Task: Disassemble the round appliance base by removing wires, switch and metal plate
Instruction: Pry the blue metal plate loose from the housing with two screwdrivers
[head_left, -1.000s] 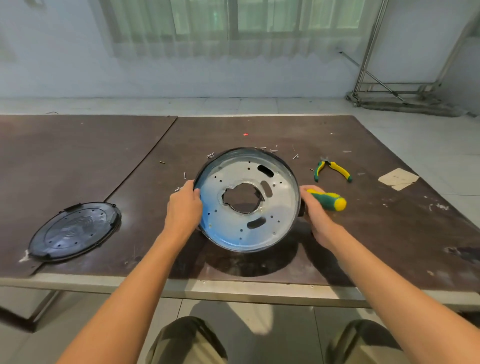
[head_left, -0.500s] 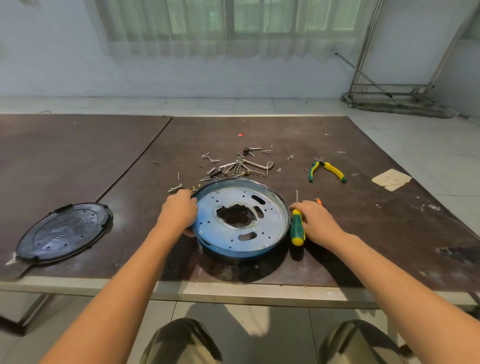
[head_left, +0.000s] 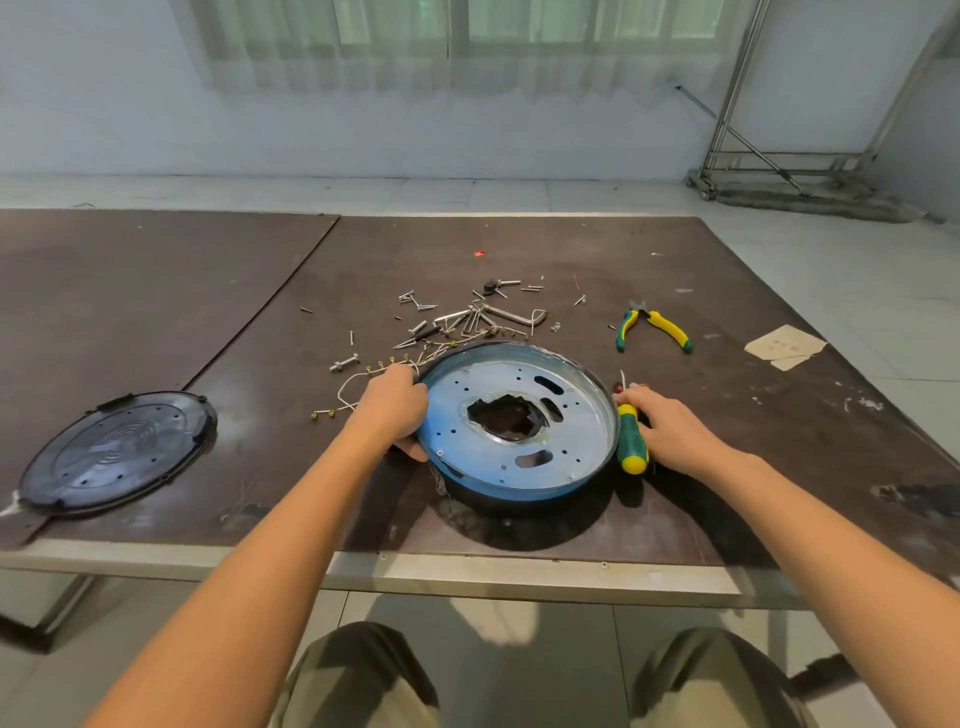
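A: Quick, where's the base?

B: I've got the round base (head_left: 519, 483) flat on the surface (head_left: 208, 312), centre, close to the near edge, open side up. The metal plate (head_left: 467, 405) sits inside it, with a ragged hole in its middle.

A: Grips?

B: The left grip (head_left: 392, 410) is curled over the base's left rim, thumb at the near-left edge, clamped on it. The right grip (head_left: 670, 428) is at the right rim, fingers curled over the far end of the screwdriver (head_left: 631, 439). Its green-yellow handle lies just beside the rim, yellow butt pointing near.

A: Wires?

B: Thin white wires (head_left: 349, 384) with brass terminals lie loose on the surface, just left of the left grip. Past the base's far rim there's a scatter of screws and bent metal bits (head_left: 467, 317).

A: Anything else?

B: Pliers (head_left: 654, 327) with green-yellow handles lie far-right of the base, apart from it. A paper scrap (head_left: 784, 345) is further right. A black round cover (head_left: 117, 452) lies well left, by the near edge. A metal rack (head_left: 779, 156) stands on the floor, far right, against the wall.
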